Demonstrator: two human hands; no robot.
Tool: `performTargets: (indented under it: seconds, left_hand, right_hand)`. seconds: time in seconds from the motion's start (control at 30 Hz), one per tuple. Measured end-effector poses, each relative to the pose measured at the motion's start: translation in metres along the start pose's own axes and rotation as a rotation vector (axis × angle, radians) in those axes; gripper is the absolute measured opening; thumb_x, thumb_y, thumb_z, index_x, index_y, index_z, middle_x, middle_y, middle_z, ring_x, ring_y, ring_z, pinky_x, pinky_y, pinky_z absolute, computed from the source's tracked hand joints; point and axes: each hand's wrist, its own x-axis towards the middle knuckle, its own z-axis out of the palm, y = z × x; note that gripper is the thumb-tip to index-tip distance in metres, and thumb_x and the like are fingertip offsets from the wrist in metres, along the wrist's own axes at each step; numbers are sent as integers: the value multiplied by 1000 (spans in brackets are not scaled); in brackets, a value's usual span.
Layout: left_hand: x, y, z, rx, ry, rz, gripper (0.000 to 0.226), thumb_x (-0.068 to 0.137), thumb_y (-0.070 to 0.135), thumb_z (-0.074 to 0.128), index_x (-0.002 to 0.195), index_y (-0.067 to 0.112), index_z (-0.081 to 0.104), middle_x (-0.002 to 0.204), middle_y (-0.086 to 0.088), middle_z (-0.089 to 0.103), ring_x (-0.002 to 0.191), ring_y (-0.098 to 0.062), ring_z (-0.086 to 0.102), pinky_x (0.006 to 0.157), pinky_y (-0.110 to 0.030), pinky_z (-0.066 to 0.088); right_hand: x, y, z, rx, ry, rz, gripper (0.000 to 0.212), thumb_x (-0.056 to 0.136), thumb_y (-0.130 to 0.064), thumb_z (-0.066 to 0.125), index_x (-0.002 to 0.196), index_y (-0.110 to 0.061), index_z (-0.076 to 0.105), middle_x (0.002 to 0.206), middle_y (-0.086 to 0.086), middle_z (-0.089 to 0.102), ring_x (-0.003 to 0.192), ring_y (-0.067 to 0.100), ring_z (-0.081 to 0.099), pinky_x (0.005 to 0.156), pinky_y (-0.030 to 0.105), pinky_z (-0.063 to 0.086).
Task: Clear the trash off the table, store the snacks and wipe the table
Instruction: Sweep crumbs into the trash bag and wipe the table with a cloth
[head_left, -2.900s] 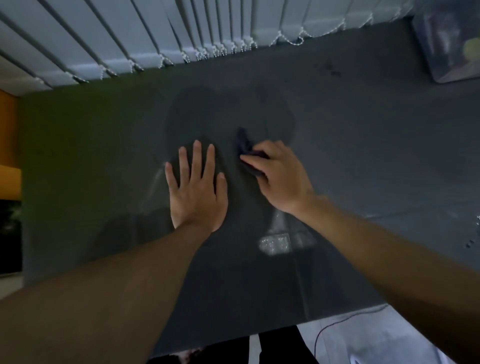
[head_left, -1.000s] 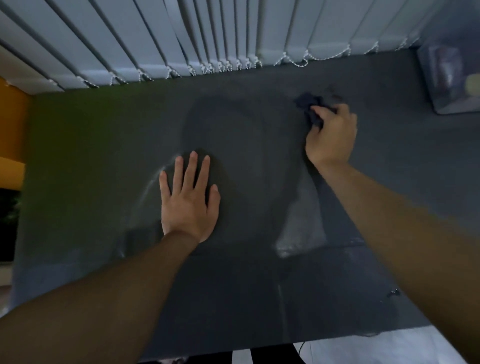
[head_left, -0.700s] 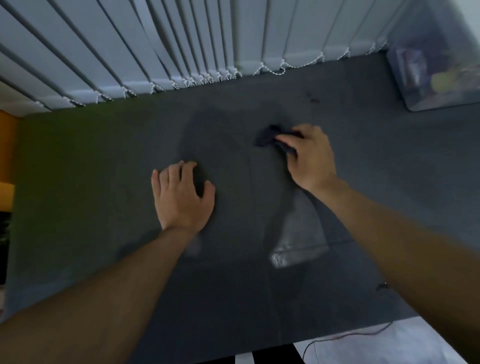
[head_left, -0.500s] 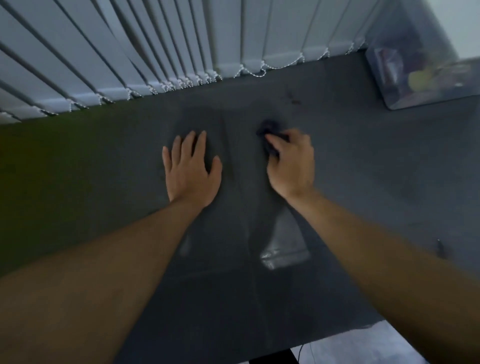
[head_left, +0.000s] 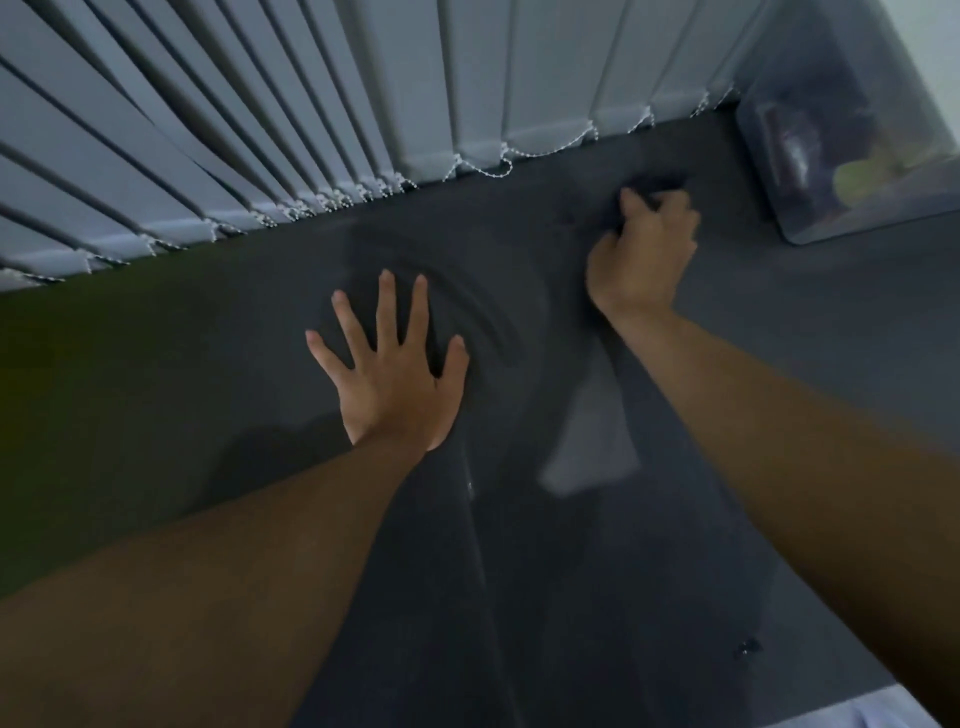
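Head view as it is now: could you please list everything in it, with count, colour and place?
table: one, dark grey, fills the lower view.
blinds: one set, pale grey vertical slats, behind the table's far edge.
storage box: one, clear, table's far right corner, blurred contents.
cloth: one, dark, near the far edge, right of centre.
speck: one, dark, near front right edge.
left hand: one, flat on the table, fingers spread.
right hand: one, grips the cloth.
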Motion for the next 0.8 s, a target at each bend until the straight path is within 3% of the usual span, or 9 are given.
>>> performTargets:
  seconds: [0.13, 0.2, 0.3, 0.43, 0.5, 0.57, 0.67, 0.73, 0.8]
  left_hand:
    - [1, 0, -1, -8, -4, 0, 72, 94, 67, 5, 158, 38, -10, 168, 7, -7, 152, -39, -11, 116, -70, 3]
    - [0, 0, -2, -4, -11, 3, 72, 94, 67, 6, 158, 38, -9, 168, 7, -7, 152, -39, -12, 116, -70, 2]
    - [0, 0, -4, -4, -18, 4, 71, 94, 67, 6, 158, 38, -9, 168, 7, -8, 152, -38, -14, 117, -69, 2]
    - [1, 1, -4, 9, -26, -4, 71, 94, 67, 8, 158, 39, -7, 168, 8, -8, 152, -38, -13, 117, -69, 2]
    - [1, 1, -4, 20, -27, -6, 71, 93, 67, 7, 157, 40, -9, 168, 8, -9, 152, -38, -12, 117, -68, 2]
    - [0, 0, -2, 25, -27, -4, 71, 94, 67, 6, 157, 40, -11, 168, 8, -11, 152, -38, -13, 117, -68, 2]
    - [1, -1, -3, 29, -31, -7, 71, 93, 67, 5, 157, 40, -12, 167, 8, -12, 152, -37, -14, 117, -68, 1]
    - [1, 0, -3, 27, -32, -8, 71, 93, 67, 6, 157, 40, -11, 167, 9, -12, 152, -37, -14, 117, -68, 1]
    - [1, 0, -3, 22, -34, -9, 71, 93, 67, 6, 157, 40, -10, 167, 9, -11, 152, -37, -14, 117, -68, 1]
  right_hand:
    - [-10, -9, 15, 142, -222, -698, 38, 86, -16, 51, 118, -15, 70, 110, 14, 59, 96, 37, 52, 83, 42, 44]
    - [4, -10, 15, 129, -164, -641, 31, 91, -19, 51, 116, -19, 71, 107, 12, 60, 93, 37, 53, 79, 42, 44]
    - [13, -22, 18, 80, -70, -242, 35, 88, -17, 53, 119, -22, 68, 115, 12, 57, 104, 37, 51, 85, 43, 42]
    - [-7, -38, 21, 141, -225, -677, 42, 82, -18, 53, 120, -21, 70, 113, 7, 59, 99, 34, 53, 81, 43, 45]
    - [2, -28, 19, 129, -277, -782, 41, 85, -20, 49, 120, -23, 71, 112, 5, 60, 97, 33, 53, 79, 42, 44]
    - [20, -12, 15, 90, -177, -678, 36, 87, -21, 50, 114, -25, 73, 109, 7, 61, 95, 35, 54, 77, 42, 44]
    - [48, 14, 5, -1, 15, -299, 33, 86, -15, 49, 112, -22, 69, 114, 12, 58, 101, 39, 51, 83, 45, 44]
    - [55, 15, 1, -60, 31, -49, 37, 87, -12, 49, 120, -21, 64, 122, 13, 52, 112, 37, 47, 92, 43, 39]
    - [47, 5, 2, -68, 0, -3, 39, 85, -11, 50, 120, -21, 63, 125, 12, 51, 115, 36, 46, 92, 42, 36]
